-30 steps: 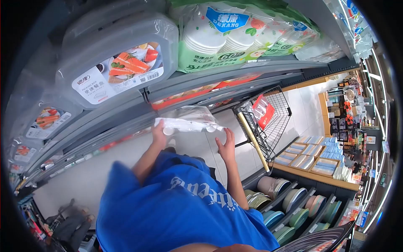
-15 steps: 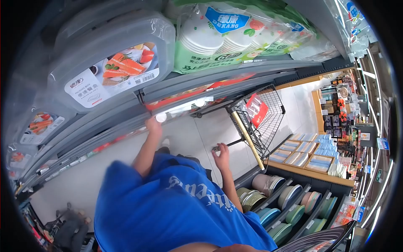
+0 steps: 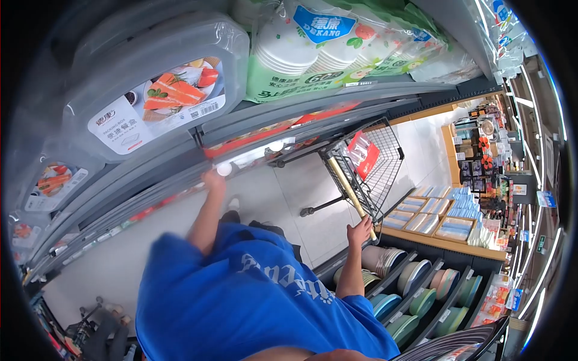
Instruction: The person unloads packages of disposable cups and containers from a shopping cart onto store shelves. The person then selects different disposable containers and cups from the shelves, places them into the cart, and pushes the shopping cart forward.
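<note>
Left hand [image 3: 213, 179]: at the front of the lower shelving [image 3: 162, 191], just beside a white round end [image 3: 224, 169] of a wrapped package [image 3: 253, 158]; closed on it or merely against it, impossible to tell through blur. Package: laid along the shelf front, partly glossy, probably film-wrapped; full seating on the shelf not determinable. Right hand [image 3: 359, 230]: at the lower end of the yellow cart handle [image 3: 341, 180], fingers somewhat spread; full wrap around the bar not verifiable. Cart [image 3: 390, 174]: wire, on wheels, one caster [image 3: 307, 212] visible, red packet [image 3: 364, 157] inside. Possible faults: tilt or fall of the package, from support at one end only or from an overhang; creased or torn wrapping, from a pinch on thin film; cart rolling off or swinging into the rack [image 3: 394, 295], from uneven pressure at one end of the bar; knocked bowls [image 3: 422, 301], from the right forearm close above that rack.
</note>
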Tool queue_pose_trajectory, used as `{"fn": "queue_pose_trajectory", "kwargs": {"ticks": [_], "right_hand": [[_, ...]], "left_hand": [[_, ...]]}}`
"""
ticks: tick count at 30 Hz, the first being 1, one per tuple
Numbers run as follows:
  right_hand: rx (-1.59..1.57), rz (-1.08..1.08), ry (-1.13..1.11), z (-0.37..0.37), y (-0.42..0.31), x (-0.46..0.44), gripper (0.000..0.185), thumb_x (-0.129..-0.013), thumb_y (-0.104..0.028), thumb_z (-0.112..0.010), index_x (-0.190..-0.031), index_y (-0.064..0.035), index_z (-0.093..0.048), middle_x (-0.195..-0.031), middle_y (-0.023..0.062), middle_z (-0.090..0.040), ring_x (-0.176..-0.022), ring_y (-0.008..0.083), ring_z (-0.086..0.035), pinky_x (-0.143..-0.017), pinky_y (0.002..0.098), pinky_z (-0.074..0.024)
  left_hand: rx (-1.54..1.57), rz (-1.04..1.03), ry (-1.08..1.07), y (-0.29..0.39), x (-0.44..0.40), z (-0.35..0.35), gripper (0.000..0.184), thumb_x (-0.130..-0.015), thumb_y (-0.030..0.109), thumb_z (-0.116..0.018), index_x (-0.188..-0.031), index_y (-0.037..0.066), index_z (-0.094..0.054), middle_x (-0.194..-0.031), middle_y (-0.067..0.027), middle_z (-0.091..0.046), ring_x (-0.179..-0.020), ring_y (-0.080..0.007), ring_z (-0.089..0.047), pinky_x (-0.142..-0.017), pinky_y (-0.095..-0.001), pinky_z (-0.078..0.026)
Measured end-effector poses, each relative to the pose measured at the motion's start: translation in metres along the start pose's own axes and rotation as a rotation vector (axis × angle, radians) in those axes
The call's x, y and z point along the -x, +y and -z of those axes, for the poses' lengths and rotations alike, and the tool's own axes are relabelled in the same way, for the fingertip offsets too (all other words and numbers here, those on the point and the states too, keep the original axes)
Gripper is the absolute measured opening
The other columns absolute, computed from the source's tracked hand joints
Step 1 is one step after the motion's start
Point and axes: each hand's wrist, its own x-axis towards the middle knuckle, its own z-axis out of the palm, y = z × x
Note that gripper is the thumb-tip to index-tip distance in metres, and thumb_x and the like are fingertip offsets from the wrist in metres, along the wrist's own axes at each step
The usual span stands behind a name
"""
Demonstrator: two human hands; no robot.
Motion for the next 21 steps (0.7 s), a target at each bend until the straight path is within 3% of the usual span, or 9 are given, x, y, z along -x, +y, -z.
{"fn": "queue_pose_trajectory", "kwargs": {"ticks": [1, 4, 5, 8, 10, 14, 21], "right_hand": [[-0.014, -0.045, -0.037, -0.01, 0.004, -0.01, 0.096, -0.072, -0.032, -0.085, -0.149, -0.0114, -0.031, -0.15, 0.0133, -0.039, -0.143, 0.0384, -0.03, -0.112, 0.0509, -0.0349], [-0.142, -0.043, -0.266, -0.008, 0.005, -0.042, 0.093, -0.07, -0.035, -0.084, -0.145, -0.0111, -0.035, -0.15, 0.0165, -0.039, -0.142, 0.0374, -0.032, -0.111, 0.0547, -0.0335], [-0.116, 0.024, -0.235, -0.008, 0.004, -0.043, 0.088, -0.069, -0.041, -0.085, -0.137, -0.0091, -0.039, -0.144, 0.0189, -0.042, -0.139, 0.0387, -0.036, -0.108, 0.0563, -0.0354], [0.018, 0.011, -0.256, -0.009, -0.007, -0.044, 0.091, -0.067, -0.045, -0.086, -0.135, -0.0071, -0.038, -0.142, 0.0229, -0.043, -0.137, 0.0413, -0.037, -0.108, 0.0562, -0.0361], [0.074, 0.011, -0.314, 0.0, -0.015, -0.046, 0.097, -0.066, -0.052, -0.085, -0.136, -0.0043, -0.036, -0.14, 0.0246, -0.044, -0.136, 0.0422, -0.038, -0.107, 0.0569, -0.0367], [0.083, 0.014, -0.427, 0.01, -0.021, -0.056, 0.101, -0.067, -0.055, -0.084, -0.137, -0.0013, -0.035, -0.141, 0.0253, -0.044, -0.135, 0.0426, -0.04, -0.107, 0.058, -0.0373], [0.057, 0.144, -0.517, 0.011, -0.009, -0.074, 0.106, -0.068, -0.054, -0.084, -0.141, 0.0043, -0.036, -0.136, 0.0292, -0.053, -0.127, 0.044, -0.052, -0.104, 0.0497, -0.0444]], "left_hand": [[0.185, 0.185, 0.072, 0.034, 0.02, -0.022, 0.03, -0.095, 0.02, -0.058, -0.118, 0.001, -0.062, -0.118, -0.0188, -0.057, -0.107, -0.0285, -0.06, -0.092, -0.0397, -0.05], [0.159, 0.337, -0.043, 0.105, 0.056, -0.052, 0.038, -0.095, 0.033, -0.059, -0.12, 0.004, -0.064, -0.125, -0.0176, -0.059, -0.112, -0.0311, -0.062, -0.092, -0.0432, -0.051], [-0.124, 0.255, -0.152, 0.112, 0.057, -0.051, 0.041, -0.094, 0.034, -0.061, -0.123, 0.006, -0.061, -0.126, -0.0165, -0.059, -0.112, -0.0313, -0.061, -0.093, -0.0451, -0.051], [-0.961, -0.03, -0.46, 0.126, 0.05, -0.051, 0.052, -0.09, 0.037, -0.068, -0.133, 0.011, -0.053, -0.129, -0.0134, -0.059, -0.113, -0.0319, -0.061, -0.094, -0.0508, -0.052], [-0.976, 0.003, -0.521, 0.11, 0.032, -0.051, 0.059, -0.087, 0.041, -0.071, -0.135, 0.012, -0.053, -0.134, -0.0123, -0.057, -0.116, -0.0321, -0.06, -0.097, -0.0503, -0.05], [-1.004, -0.019, -0.654, 0.103, 0.004, -0.069, 0.054, -0.089, 0.035, -0.067, -0.137, 0.015, -0.052, -0.132, -0.0149, -0.058, -0.115, -0.0334, -0.06, -0.096, -0.0491, -0.05], [-1.06, -0.346, -0.804, 0.059, -0.018, -0.025, 0.049, -0.093, 0.026, -0.061, -0.141, 0.02, -0.051, -0.13, -0.0196, -0.059, -0.113, -0.0358, -0.061, -0.095, -0.0471, -0.051]]}}
